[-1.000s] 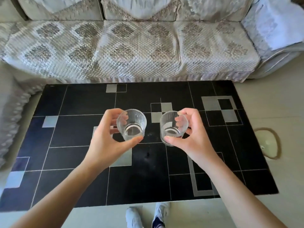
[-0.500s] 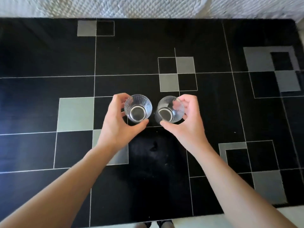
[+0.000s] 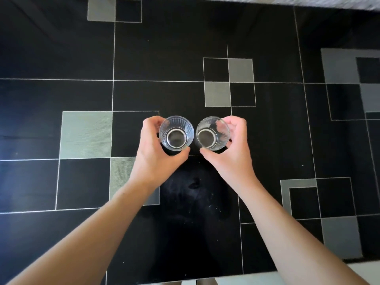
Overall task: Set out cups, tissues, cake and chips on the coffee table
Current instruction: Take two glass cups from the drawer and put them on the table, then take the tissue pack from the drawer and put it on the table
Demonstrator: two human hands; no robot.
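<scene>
Our left hand [image 3: 153, 150] curls thumb and fingers round one ribbed glass cup [image 3: 176, 133]; our right hand [image 3: 230, 149] grips the other cup [image 3: 212, 133]. We hold them upright, just apart, over the middle of the coffee table [image 3: 61, 48], probably to set them down together. Both forearms reach forward, converging.

A glossy black coffee table top [image 3: 61, 48], patterned with thin white lines and grey squares, fills almost the whole view beneath and around the hands. A large pale grey square [image 3: 86, 134] lies just left of the hands, and a smaller checkered pair of grey squares [image 3: 240, 69] sits beyond them. A dim reflection darkens the surface nearer than the hands, between the forearms. Far beyond the hands to the right, a strip of pale quilted sofa fabric [image 3: 308, 2] shows. Pale floor [image 3: 308, 273] edges the table's near side.
</scene>
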